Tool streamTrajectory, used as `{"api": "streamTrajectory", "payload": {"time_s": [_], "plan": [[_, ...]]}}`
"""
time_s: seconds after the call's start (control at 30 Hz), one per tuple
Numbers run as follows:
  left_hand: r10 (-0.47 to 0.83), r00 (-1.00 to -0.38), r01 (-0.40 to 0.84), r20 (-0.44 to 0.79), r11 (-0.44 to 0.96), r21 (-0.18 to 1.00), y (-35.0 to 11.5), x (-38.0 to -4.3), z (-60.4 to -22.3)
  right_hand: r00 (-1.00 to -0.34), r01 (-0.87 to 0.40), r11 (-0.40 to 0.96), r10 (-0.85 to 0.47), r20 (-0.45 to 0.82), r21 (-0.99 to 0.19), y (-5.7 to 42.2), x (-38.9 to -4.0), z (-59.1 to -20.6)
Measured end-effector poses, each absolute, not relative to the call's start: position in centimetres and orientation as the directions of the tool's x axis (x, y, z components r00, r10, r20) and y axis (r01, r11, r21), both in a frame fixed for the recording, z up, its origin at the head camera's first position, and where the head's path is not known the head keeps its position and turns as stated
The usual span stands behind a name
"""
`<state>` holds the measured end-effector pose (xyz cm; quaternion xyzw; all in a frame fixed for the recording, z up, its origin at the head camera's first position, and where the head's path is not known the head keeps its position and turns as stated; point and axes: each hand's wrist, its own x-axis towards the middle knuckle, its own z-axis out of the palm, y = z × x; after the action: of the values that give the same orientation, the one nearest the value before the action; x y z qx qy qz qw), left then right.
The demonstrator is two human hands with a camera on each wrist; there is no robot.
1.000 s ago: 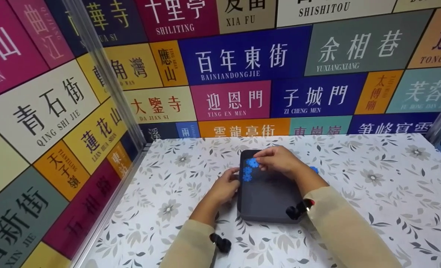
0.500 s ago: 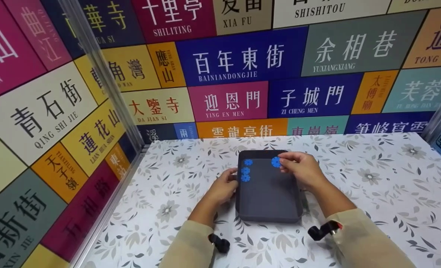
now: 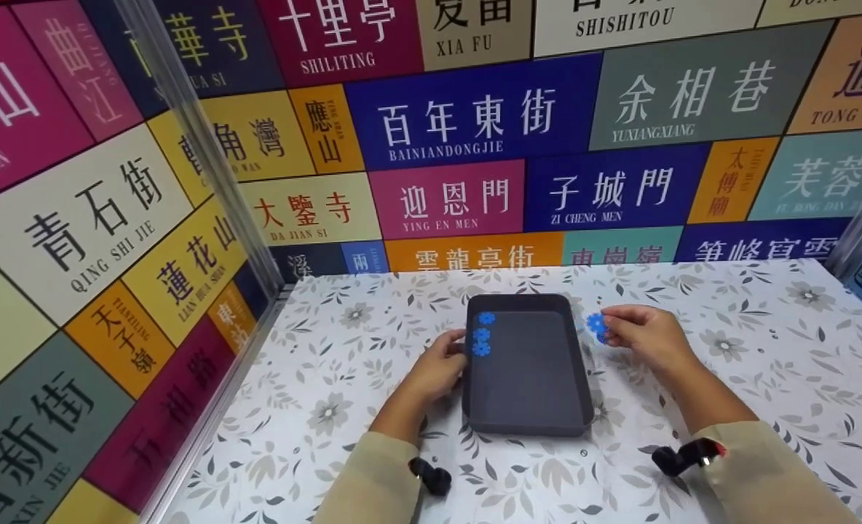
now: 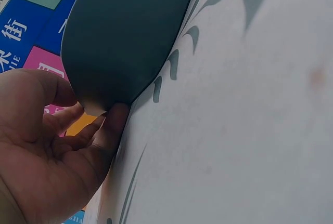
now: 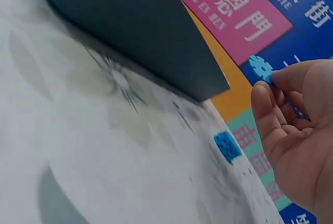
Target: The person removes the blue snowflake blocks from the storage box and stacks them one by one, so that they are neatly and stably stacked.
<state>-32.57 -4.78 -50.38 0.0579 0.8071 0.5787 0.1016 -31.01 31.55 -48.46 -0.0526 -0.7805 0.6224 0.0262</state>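
My right hand [image 3: 642, 335] is past the dark grey tray's right side, pinching a blue snowflake-shaped disc [image 5: 260, 69] between thumb and fingers. Below it, the right wrist view shows a blue stack or block [image 5: 227, 147] on the table; in the head view the hand mostly covers that spot. Three blue snowflake discs lie inside the tray [image 3: 529, 378] along its left side: the farthest one [image 3: 486, 318] sits slightly apart, above the middle disc [image 3: 481, 334] and the nearest disc [image 3: 481, 349]. At the tray's left wall my left hand [image 3: 437, 366] grips the edge, thumb and fingers around it.
A white tablecloth [image 3: 314, 466] with grey leaves and flowers covers the table. Panels of coloured signs form the back wall [image 3: 475, 109] and the left wall [image 3: 96, 196], joined at a clear corner strip [image 3: 205, 145].
My right hand has moved right from the tray's far left corner, across the tray and out beyond its right wall, carrying a blue disc. My left hand stays at the tray's left side.
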Motion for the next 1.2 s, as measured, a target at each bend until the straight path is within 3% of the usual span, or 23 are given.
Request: {"api": "streamTrajectory", "payload": {"time_s": [0.23, 0.57, 1.2], "plan": [[0.213, -0.972, -0.024, -0.098, 0.323, 0.946, -4.7, -32.6, -50.5, -0.981, 0.095, 0.179, 0.183, -0.062, -0.979, 33.9, -31.7, -50.3], [0.212, -0.972, -0.026, -0.104, 0.345, 0.938, -4.6, -32.6, -50.4, -0.972, 0.182, 0.169, 0.18, -0.151, -0.969, 34.2, -32.2, -51.4], [0.214, -0.973, -0.007, -0.088, 0.352, 0.936, -4.7, -32.3, -50.1, -0.973, 0.184, 0.182, 0.173, -0.153, -0.966, 34.2, -32.3, -51.7]]}}
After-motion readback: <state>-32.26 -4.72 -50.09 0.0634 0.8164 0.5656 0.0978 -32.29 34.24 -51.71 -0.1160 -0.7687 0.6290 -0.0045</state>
